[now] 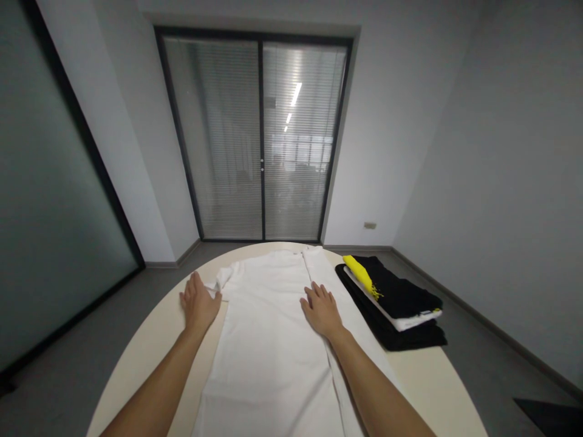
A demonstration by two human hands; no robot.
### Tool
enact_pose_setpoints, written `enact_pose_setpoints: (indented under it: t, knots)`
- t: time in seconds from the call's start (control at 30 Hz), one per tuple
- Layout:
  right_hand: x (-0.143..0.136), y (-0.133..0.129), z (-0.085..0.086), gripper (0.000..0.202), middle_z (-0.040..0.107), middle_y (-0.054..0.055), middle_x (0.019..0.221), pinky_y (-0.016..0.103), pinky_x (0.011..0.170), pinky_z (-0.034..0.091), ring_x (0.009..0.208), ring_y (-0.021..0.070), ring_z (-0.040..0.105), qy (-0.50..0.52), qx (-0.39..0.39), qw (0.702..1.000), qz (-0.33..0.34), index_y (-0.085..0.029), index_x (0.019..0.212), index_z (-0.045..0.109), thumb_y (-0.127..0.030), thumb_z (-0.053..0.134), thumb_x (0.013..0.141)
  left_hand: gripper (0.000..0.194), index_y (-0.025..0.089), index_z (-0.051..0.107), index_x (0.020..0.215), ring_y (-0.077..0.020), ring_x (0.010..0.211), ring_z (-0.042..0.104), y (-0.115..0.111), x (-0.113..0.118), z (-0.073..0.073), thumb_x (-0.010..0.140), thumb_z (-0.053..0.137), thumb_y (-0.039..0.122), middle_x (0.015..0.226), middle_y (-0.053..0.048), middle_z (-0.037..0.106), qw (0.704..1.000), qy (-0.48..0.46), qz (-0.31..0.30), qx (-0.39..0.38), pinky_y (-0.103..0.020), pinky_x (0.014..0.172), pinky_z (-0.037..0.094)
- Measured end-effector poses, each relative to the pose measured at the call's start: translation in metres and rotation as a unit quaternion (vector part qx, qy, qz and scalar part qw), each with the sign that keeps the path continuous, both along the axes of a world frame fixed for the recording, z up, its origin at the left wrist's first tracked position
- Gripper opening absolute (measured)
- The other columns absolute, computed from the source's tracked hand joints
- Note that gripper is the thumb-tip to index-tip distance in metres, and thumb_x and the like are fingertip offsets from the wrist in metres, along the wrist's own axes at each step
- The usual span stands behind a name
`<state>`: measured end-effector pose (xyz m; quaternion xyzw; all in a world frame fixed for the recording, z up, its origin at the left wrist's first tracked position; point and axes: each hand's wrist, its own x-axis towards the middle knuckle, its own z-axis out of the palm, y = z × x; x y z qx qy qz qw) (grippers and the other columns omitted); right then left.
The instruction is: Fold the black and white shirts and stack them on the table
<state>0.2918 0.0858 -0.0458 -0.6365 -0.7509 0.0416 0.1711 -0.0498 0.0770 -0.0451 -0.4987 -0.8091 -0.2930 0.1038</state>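
A white T-shirt (268, 340) lies spread lengthwise on the round table, its right side folded over in a long strip. My left hand (199, 304) is at the shirt's left sleeve, fingers apart, with the thumb beside the bunched sleeve cloth. Whether the thumb touches the cloth I cannot tell. Palm down, my right hand (322, 311) rests on the shirt near the long fold edge, its fingers stretched out and holding nothing.
A pale round table (146, 358) carries everything. At its right edge sits a stack of folded clothes (396, 297), black, white and yellow. Beyond are glass doors with blinds (237, 152) and grey walls. A dark object (551, 416) shows at lower right.
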Motion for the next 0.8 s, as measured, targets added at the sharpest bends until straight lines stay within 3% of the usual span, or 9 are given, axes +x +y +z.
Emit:
enact_pose_setpoints:
  t: [0.13,0.23,0.33,0.43,0.5,0.67,0.8]
  knots:
    - [0.0,0.0,-0.001,0.051,0.036,0.011,0.158,0.05,0.117,0.02,0.147,0.0326,0.028,-0.003,-0.001,1.0,-0.001,-0.02,0.143,0.052,-0.043,0.041,0.099,0.101,0.002,0.006,0.157,-0.0375,0.13,0.05,0.004,0.006,0.0,0.086,0.058,0.051,0.136,-0.024,0.058,0.996,-0.008,-0.082,-0.025,-0.06,0.116,0.021]
    - [0.0,-0.001,0.0,0.051,0.036,0.011,0.158,0.05,0.117,0.02,0.147,0.0326,0.027,-0.003,-0.002,1.0,0.001,-0.02,0.143,0.051,-0.043,0.04,0.099,0.083,0.003,0.014,0.157,-0.0335,0.121,0.059,0.009,0.004,0.001,0.093,0.05,0.043,0.118,-0.019,0.069,0.99,-0.01,-0.138,-0.029,-0.057,0.116,0.022]
    - [-0.001,-0.002,0.002,0.051,0.036,0.011,0.158,0.049,0.118,0.019,0.147,0.032,0.028,-0.003,-0.005,1.0,0.0,-0.02,0.143,0.051,-0.043,0.04,0.099,0.055,0.014,0.041,0.15,-0.0233,0.115,0.062,0.01,0.003,0.003,0.096,0.037,0.019,0.122,-0.012,0.068,0.964,0.011,-0.261,-0.041,-0.04,0.111,0.038]
    - [-0.001,-0.003,0.004,0.051,0.036,0.011,0.158,0.049,0.118,0.019,0.147,0.032,0.027,-0.002,-0.009,1.0,-0.002,-0.02,0.143,0.051,-0.043,0.04,0.099,0.046,0.028,0.068,0.123,-0.0171,0.12,0.06,0.009,0.012,0.005,0.089,0.044,0.009,0.133,-0.001,0.064,0.937,0.031,-0.341,-0.07,-0.028,0.106,0.041]
    - [-0.001,-0.004,0.005,0.052,0.036,0.011,0.158,0.049,0.118,0.019,0.147,0.032,0.026,-0.001,-0.012,1.0,-0.002,-0.02,0.144,0.051,-0.043,0.04,0.099,0.041,0.028,0.071,0.118,-0.0186,0.122,0.058,0.009,0.021,0.006,0.087,0.05,0.012,0.136,0.0,0.063,0.939,0.033,-0.334,-0.078,-0.029,0.107,0.04]
    - [-0.001,-0.003,0.004,0.052,0.035,0.011,0.159,0.049,0.118,0.018,0.148,0.032,0.025,0.0,-0.016,1.0,-0.001,-0.02,0.144,0.05,-0.043,0.04,0.099,0.05,0.026,0.051,0.144,-0.0271,0.115,0.063,0.027,0.036,0.009,0.095,0.048,0.037,0.127,-0.009,0.068,0.967,0.007,-0.239,-0.089,-0.04,0.099,0.047]
    - [0.0,-0.003,0.004,0.052,0.036,0.011,0.159,0.049,0.118,0.019,0.147,0.0321,0.026,0.002,-0.014,1.0,0.0,-0.02,0.143,0.051,-0.043,0.04,0.098,0.043,0.019,0.064,0.13,-0.0307,0.116,0.063,0.053,0.033,0.008,0.089,0.054,0.027,0.128,-0.015,0.066,0.978,-0.013,-0.178,-0.108,-0.042,0.097,0.048]
